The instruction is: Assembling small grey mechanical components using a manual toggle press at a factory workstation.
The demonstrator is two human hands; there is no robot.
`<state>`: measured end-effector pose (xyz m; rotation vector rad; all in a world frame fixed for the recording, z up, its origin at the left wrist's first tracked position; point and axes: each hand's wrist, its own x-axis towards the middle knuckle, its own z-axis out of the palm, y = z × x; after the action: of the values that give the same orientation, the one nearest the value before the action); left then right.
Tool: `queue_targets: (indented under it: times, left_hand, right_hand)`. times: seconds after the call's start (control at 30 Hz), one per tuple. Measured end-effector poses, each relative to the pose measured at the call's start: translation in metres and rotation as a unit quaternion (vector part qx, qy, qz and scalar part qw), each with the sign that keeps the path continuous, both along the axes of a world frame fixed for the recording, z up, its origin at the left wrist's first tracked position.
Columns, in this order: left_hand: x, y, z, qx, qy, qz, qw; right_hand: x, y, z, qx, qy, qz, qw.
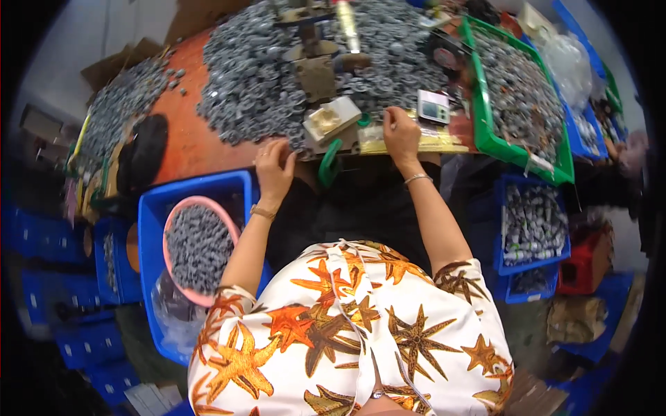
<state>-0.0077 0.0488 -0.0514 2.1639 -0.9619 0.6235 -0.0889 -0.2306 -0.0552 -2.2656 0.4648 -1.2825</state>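
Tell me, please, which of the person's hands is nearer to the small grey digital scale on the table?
Right. The right hand lies just left of the small grey digital scale, nearly touching it; the left hand rests much farther left, at the table's near edge.

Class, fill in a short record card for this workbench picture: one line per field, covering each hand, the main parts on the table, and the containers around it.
Left hand: left hand rests at the near edge of the pile of small grey parts, fingers bent onto it
Right hand: right hand at the table edge beside a small press tool; whether it holds a part cannot be told
Table: orange table
Right side: green tray full of grey parts
Lower left: pink bowl of grey parts inside a blue crate
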Motion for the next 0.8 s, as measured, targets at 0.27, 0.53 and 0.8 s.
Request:
queue_targets:
  times: [0.27, 0.53, 0.8]
  left_hand:
    - [0.01, -0.002, -0.019, -0.013, 0.044, -0.025, 0.999]
    - [0.002, -0.013, -0.017, -0.217, 0.197, -0.005, 0.956]
    - [-0.003, -0.04, 0.021, -0.116, 0.164, -0.092, 0.975]
  right_hand:
    - [0.003, 0.001, -0.006, -0.001, 0.015, 0.011, 1.0]
    - [-0.007, -0.003, -0.001, 0.013, -0.051, 0.035, 0.998]
    - [-0.025, -0.109, 0.085, -0.003, -0.068, -0.091, 0.994]
